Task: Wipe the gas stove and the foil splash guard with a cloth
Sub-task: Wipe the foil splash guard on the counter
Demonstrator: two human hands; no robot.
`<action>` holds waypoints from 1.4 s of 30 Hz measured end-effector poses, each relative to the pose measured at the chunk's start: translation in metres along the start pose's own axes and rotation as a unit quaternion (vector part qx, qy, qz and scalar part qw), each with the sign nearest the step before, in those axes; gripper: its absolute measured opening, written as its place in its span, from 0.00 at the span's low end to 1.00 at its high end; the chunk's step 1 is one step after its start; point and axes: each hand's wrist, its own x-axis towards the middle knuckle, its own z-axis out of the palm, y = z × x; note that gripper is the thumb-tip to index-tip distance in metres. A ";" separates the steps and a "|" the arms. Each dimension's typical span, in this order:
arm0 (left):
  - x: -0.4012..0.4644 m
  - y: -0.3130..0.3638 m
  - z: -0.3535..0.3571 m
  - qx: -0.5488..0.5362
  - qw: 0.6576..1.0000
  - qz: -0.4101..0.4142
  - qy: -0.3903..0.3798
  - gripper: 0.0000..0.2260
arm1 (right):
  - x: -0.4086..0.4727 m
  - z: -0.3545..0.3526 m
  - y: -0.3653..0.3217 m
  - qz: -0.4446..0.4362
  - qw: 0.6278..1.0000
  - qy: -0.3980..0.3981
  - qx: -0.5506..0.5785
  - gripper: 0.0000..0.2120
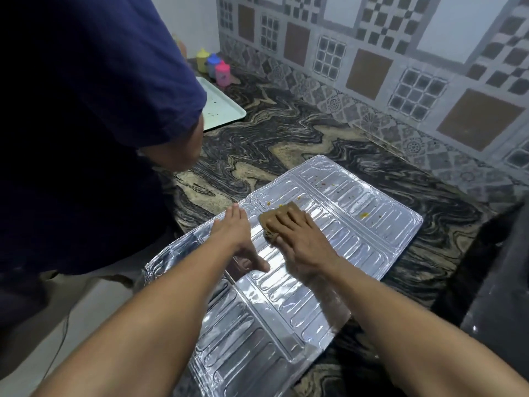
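The foil splash guard (357, 224) lies unfolded flat on the marbled counter, with yellow and brown food specks on its far panel. My right hand (297, 239) presses a brown cloth (272, 217) flat onto the foil near the middle fold. My left hand (237, 233) rests palm down on the foil's left edge, fingers spread, holding nothing. A dark edge at the right is likely the gas stove (503, 282); only part of it shows.
Another person in a dark blue shirt (94, 110) stands close on the left, leaning over the counter. A white tray (220, 107) and several coloured lidded cups (213, 65) sit at the far left. The tiled wall (400, 53) runs behind the counter.
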 end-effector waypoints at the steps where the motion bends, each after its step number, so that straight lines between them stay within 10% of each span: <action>1: 0.000 0.000 0.000 0.006 1.000 0.003 0.002 0.73 | 0.006 0.001 0.004 -0.016 1.000 -0.020 -0.012 0.24; 15: -0.006 0.002 -0.009 0.039 0.999 -0.001 -0.020 0.70 | 0.079 -0.008 0.065 0.209 0.978 0.021 -0.019 0.23; 22: -0.003 0.004 -0.007 0.044 0.999 -0.010 -0.024 0.71 | 0.067 0.007 0.017 0.031 0.999 -0.019 -0.019 0.24; 30: 0.002 0.002 -0.009 0.034 0.999 -0.001 -0.032 0.71 | 0.066 -0.014 0.077 0.299 0.953 0.047 -0.010 0.23; 42: 0.001 0.017 -0.024 0.045 0.994 -0.002 -0.095 0.56 | -0.003 -0.032 0.049 0.448 0.881 0.136 0.066 0.14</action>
